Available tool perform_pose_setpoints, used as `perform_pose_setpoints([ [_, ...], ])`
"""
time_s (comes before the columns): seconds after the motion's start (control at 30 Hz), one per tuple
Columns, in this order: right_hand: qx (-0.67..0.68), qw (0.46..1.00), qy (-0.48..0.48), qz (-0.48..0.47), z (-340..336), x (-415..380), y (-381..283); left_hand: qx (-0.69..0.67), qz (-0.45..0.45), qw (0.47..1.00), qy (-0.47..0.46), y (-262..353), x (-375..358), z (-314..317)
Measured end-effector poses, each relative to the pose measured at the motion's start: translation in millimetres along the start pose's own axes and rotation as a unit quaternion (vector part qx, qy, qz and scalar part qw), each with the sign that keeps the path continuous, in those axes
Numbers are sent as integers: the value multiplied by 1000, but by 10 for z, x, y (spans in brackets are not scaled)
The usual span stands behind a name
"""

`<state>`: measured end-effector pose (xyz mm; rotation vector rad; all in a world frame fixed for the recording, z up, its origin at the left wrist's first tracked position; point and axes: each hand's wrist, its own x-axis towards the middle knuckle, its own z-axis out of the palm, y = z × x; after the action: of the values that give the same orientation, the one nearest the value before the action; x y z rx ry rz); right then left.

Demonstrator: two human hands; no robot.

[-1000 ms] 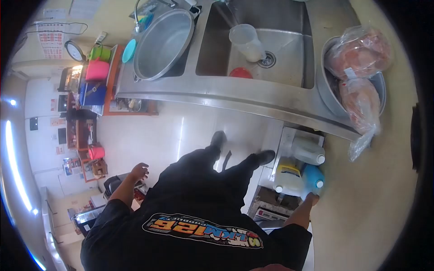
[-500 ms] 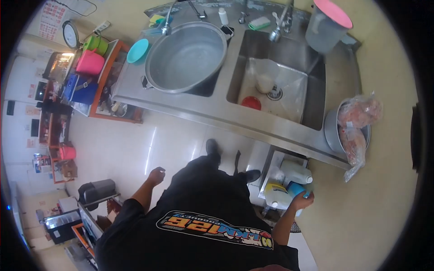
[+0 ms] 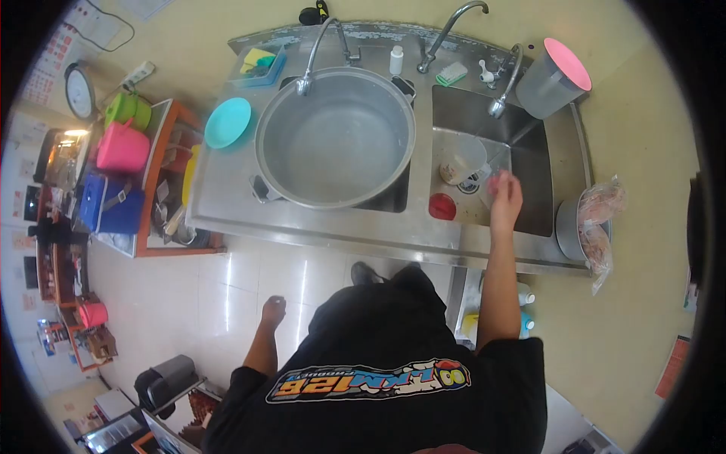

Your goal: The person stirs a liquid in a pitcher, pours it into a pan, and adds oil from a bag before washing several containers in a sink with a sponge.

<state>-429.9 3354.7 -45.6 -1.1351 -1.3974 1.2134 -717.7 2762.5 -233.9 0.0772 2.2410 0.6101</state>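
Note:
My right hand point(image 3: 505, 203) reaches over the metal sink point(image 3: 538, 178), fingers drawn together. Something pinkish-red shows at the fingertips, too blurred to name. Clear plastic point(image 3: 497, 159) lies in the basin beside that hand. Left of it, a translucent jug point(image 3: 467, 155) rests near the drain point(image 3: 469, 184). A small round red dish point(image 3: 442, 206) sits in the near left corner of the basin. My left hand point(image 3: 274, 309) hangs low over the floor, fingers loosely curled, with nothing visible in it.
A large metal pot point(image 3: 336, 140) stands left of the sink beneath a tap point(image 3: 304, 85), beside a turquoise bowl point(image 3: 228, 122). A pink-lidded container point(image 3: 550, 83) stands at the right back. Bagged meat point(image 3: 597, 219) hangs over a metal bowl point(image 3: 569, 227). Bottles point(image 3: 525, 296) stand below the counter.
My right hand has risen from the bottles below the counter and moved over the sink. My left hand stays hanging low. The camera view has shifted, so more of the counter's back shows.

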Motion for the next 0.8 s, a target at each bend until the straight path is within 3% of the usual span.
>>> perform_pose_setpoints([
  [0.13, 234, 962, 93, 106, 53, 1242, 232, -96, -79, 992, 10, -520, -55, -115],
  [0.2, 135, 979, 114, 97, 44, 1868, 275, -96, -153, 983, 25, -589, -322, -158],
  [0.33, 181, 959, -46, 211, -50, 3036, 698, -88, -227, 970, 11, -858, -996, -140],
  [0.43, 172, 943, -167, 229, 263, 3622, 694, 20, -170, 985, -31, -1064, -1468, -57],
  [0.5, 176, 918, -257, 244, 477, 3779, 615, 129, -16, 986, -104, -805, -1691, -44],
  [0.57, 152, 906, -312, 241, 668, 4029, 754, 227, 134, 954, -145, -550, -1796, -15],
  [0.67, 131, 902, -335, 240, 922, 4166, 658, 369, 170, 905, -123, -729, -1748, 166],
  [0.73, 64, 909, -314, 267, 1038, 4289, 570, 228, 25, 965, -124, -546, -1693, 227],
  [0.8, 3, 906, -324, 270, 1156, 4339, 493, 86, -122, 982, -117, -105, -1470, 155],
])
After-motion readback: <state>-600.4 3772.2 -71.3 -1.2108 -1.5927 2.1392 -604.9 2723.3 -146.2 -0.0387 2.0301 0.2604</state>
